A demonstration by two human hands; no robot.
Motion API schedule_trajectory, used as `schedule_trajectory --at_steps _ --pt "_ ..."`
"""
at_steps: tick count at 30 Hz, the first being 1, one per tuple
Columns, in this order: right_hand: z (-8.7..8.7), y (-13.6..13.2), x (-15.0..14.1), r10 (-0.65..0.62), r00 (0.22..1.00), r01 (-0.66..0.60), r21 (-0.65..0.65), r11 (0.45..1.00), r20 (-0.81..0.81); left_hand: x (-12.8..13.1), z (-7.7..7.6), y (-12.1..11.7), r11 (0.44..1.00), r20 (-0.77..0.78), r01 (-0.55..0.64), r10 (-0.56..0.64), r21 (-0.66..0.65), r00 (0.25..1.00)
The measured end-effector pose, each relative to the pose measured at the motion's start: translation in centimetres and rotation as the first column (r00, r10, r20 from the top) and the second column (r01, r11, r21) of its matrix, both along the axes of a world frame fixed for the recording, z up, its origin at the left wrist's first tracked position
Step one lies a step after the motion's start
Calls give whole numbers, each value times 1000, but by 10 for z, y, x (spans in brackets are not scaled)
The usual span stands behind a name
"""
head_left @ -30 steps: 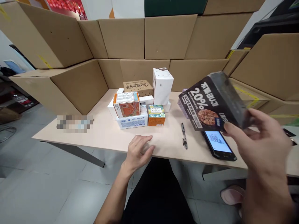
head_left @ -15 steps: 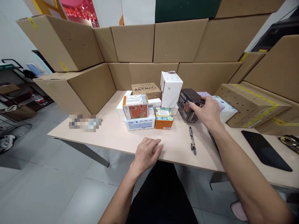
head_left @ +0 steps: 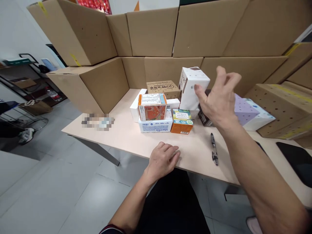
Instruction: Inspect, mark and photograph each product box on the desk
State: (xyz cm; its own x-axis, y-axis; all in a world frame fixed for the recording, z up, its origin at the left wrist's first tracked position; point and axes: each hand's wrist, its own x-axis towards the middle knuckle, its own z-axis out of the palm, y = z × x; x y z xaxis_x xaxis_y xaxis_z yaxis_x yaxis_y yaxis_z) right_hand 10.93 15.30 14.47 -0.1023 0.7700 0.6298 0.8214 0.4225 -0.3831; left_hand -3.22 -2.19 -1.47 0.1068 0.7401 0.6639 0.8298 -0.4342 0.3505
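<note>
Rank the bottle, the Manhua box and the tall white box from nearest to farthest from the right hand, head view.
1. Tall white box, just left.
2. Manhua box, farther left.
3. Bottle, far left, in the background.

A pen (head_left: 214, 149) lies on the worktop (head_left: 129, 143), with a black slab (head_left: 296, 162) flat at far right. Large cartons (head_left: 106, 86) stand two high at left and along the back. Further left, a bottle (head_left: 53, 94) shows near a brown bag (head_left: 36, 110) and a shoe (head_left: 26, 136).
</note>
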Motion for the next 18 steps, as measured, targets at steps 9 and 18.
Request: schedule_trajectory --at_steps 9,18 --pt "15 23 -50 -87 989 113 -223 968 121 -2 -1 -2 999 -60 3 -6 -43 998" --pt "7 11 13 -139 990 138 -46 989 -29 -3 -1 -2 995 -20 -2 0 -96 1000"
